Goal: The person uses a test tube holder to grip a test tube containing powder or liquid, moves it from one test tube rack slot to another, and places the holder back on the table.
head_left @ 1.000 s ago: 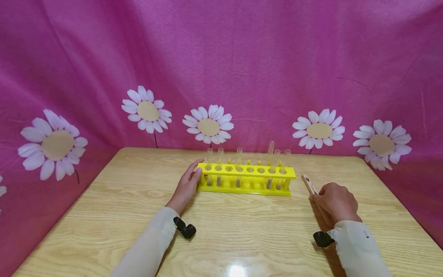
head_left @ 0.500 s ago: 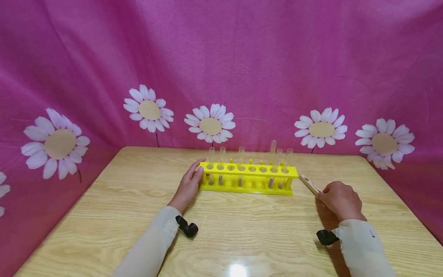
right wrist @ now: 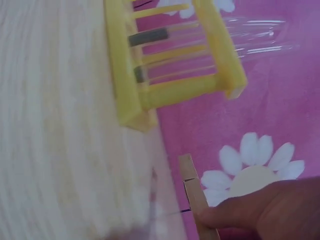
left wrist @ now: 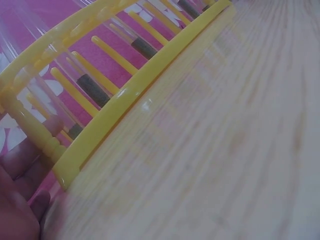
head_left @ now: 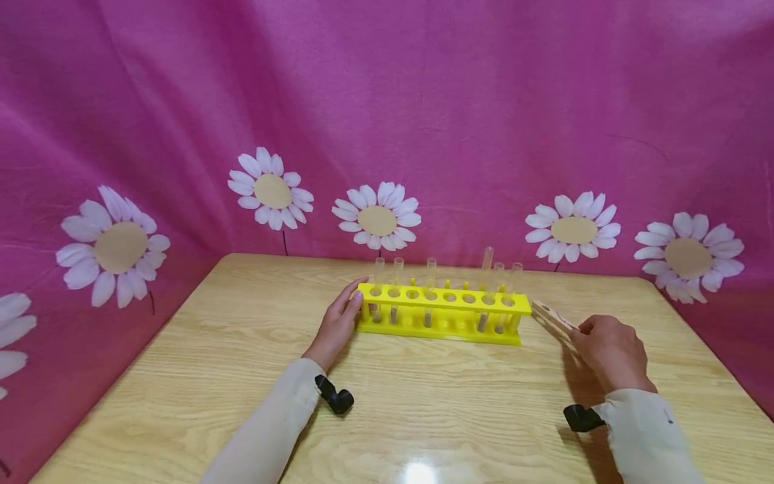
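Note:
My left hand grips the left end of a yellow test tube rack, thumb at the front and fingers behind the end post, as the left wrist view shows. Several clear test tubes stand in the rack's holes. Dark grey material fills the bottom of these tubes. A wooden test tube holder is pinched in my right hand, its tip pointing at the rack's right end. That tip overlaps the end of the rack in the head view, while the right wrist view shows a gap. Its rear part is hidden by the hand.
The rack stands on a wood-grain table with a shiny spot near the front. Behind and beside the table hangs a magenta cloth printed with white daisies. One tube at the right rises higher than its neighbours.
The test tube holder in my right hand has swung left, its tip now up by the rack's right end. My left hand keeps its grip; the whole head view has shifted slightly.

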`<act>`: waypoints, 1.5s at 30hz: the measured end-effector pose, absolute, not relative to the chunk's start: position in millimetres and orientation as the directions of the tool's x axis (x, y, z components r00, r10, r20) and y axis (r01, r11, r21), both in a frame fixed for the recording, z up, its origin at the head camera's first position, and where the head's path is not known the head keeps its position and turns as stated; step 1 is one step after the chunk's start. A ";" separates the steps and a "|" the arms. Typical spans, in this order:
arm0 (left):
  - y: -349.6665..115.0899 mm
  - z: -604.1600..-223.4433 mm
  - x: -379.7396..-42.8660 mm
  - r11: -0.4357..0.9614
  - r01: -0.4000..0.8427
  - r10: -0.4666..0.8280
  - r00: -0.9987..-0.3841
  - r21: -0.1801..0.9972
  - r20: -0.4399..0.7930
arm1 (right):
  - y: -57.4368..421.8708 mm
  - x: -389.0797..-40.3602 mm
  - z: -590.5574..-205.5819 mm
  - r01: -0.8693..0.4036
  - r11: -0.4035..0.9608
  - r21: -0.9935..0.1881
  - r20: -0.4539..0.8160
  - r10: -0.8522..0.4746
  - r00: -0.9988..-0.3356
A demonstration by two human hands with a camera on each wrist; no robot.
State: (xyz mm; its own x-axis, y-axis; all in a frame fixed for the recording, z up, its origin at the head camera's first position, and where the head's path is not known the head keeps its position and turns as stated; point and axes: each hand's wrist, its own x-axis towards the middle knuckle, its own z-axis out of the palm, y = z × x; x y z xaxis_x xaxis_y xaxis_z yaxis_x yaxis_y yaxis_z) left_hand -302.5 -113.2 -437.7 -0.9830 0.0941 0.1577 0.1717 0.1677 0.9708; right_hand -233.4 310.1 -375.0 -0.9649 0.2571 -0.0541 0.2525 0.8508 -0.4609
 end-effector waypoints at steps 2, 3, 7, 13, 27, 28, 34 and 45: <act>-113.2 -438.9 -303.1 0.159 0.175 0.092 -0.983 0.972 0.162 | 310.0 -230.8 -371.8 0.221 0.858 -0.463 0.007 0.253 -0.968; -113.1 -439.4 -303.3 0.154 0.176 0.095 -0.982 0.972 0.163 | 310.1 -229.1 -368.8 0.206 0.862 -0.463 0.035 0.250 -0.968; -112.3 -440.9 -303.8 0.157 0.177 0.101 -0.981 0.972 0.163 | 308.6 -223.4 -352.0 0.145 0.882 -0.448 0.172 0.244 -0.954; -113.1 -440.5 -303.4 0.169 0.173 0.088 -0.983 0.970 0.160 | 293.2 -227.4 -325.7 0.128 0.871 -0.475 0.317 0.304 -0.898; -112.1 -439.0 -301.5 0.166 0.153 0.084 -0.986 0.974 0.141 | 237.6 -225.3 -289.0 0.058 0.797 -0.601 0.375 0.345 -0.861; -112.0 -438.9 -301.5 0.167 0.152 0.081 -0.987 0.974 0.140 | 233.2 -224.6 -287.4 0.046 0.794 -0.607 0.377 0.338 -0.862; -111.6 -440.1 -301.5 0.146 0.163 0.082 -0.985 0.976 0.152 | 209.4 -220.4 -287.4 -0.047 0.806 -0.590 0.441 0.273 -0.855; -113.0 -436.0 -301.0 0.182 0.172 0.087 -0.984 0.968 0.158 | 183.1 -220.6 -296.6 -0.177 0.842 -0.509 0.545 0.156 -0.824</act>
